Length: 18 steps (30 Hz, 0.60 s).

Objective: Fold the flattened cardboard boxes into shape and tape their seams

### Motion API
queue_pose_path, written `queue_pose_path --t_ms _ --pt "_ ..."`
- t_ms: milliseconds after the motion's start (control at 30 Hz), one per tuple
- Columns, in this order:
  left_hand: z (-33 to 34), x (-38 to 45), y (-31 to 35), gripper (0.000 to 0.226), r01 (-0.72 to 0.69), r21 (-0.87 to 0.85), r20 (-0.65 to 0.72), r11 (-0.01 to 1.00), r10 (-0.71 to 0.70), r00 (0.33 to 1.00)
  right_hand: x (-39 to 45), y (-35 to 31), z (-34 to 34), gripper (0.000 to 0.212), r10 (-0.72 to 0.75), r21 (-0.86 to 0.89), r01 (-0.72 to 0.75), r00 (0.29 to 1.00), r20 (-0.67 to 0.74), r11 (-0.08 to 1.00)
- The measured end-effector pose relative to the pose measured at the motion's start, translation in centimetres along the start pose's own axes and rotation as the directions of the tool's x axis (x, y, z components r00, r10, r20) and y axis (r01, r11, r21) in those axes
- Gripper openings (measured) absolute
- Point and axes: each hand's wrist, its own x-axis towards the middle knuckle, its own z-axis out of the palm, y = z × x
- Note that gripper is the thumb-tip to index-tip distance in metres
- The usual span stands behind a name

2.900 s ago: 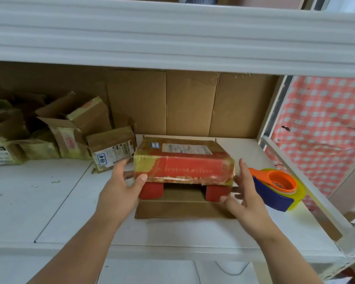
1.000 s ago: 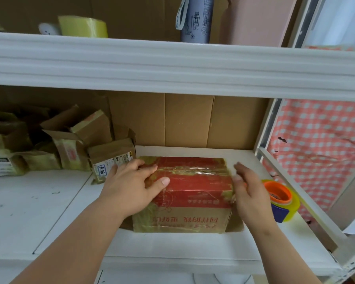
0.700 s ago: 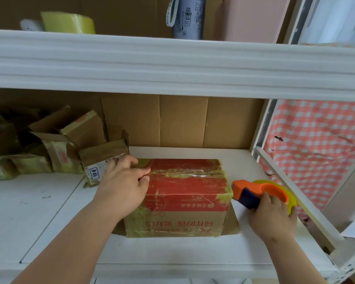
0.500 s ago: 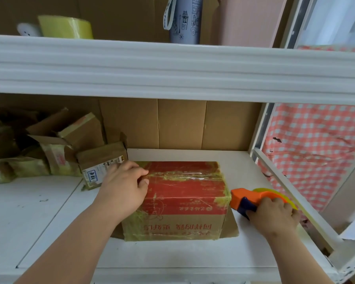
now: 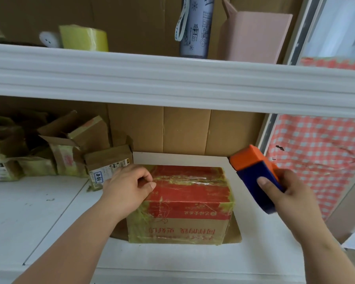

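I am looking down at the red-and-brown cardboard box wrapped in old yellowish tape (image 5: pixel 184 203), which is sitting on the white shelf board (image 5: pixel 39 218) directly in front of me, between my two hands. Its long axis is running left to right across my view, and the seam where the top flaps meet is lying along that same line, near the far side of the top face.

My left hand (image 5: pixel 127 190) is resting on the box's top left corner, fingers curled loosely with the thumb tip against the red face; I judge it is steadying the box rather than gripping anything. My right hand (image 5: pixel 289 196) is wrapping around the orange-and-blue plastic tape dispenser (image 5: pixel 254 173), thumb lying flat on the blue side, and holding it in the air just beside the box's right end, slightly above the top face.

So the dispenser hand is the nearer one to the seam's right end. As I read it, the coming move is calling for landing the dispenser there and drawing it leftward along the seam, toward my bracing hand.
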Motion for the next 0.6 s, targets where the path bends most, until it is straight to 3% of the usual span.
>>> queue_pose_path --t_ms 100,200,300,400,600 --pt "-0.4 0.2 -0.5 0.021 -0.022 -0.046 0.034 0.999 0.023 0.999 -0.4 -2.3 -0.2 0.029 -0.198 0.020 0.197 0.976 0.088 0.980" --pt "-0.9 0.5 -0.9 0.024 -0.006 -0.115 0.086 0.993 0.016 0.996 -0.5 -4.1 1.1 0.051 -0.359 -0.114 0.383 0.914 0.188 0.917" --pt "-1.4 0.5 -1.0 0.021 0.016 -0.193 0.127 0.981 0.009 0.992 -0.7 -5.5 3.6 0.032 -0.527 -0.273 0.573 0.819 0.227 0.772" --pt "-2.0 0.5 -1.1 0.027 0.014 -0.222 0.178 0.975 0.026 0.984 -0.7 -6.2 5.9 0.041 -0.546 -0.374 0.635 0.772 0.325 0.676" --pt "-3.6 -0.5 -1.1 0.023 -0.040 -0.207 0.271 0.978 0.096 0.958 -0.9 -5.4 7.9 0.047 -0.504 -0.437 0.628 0.778 0.375 0.644"
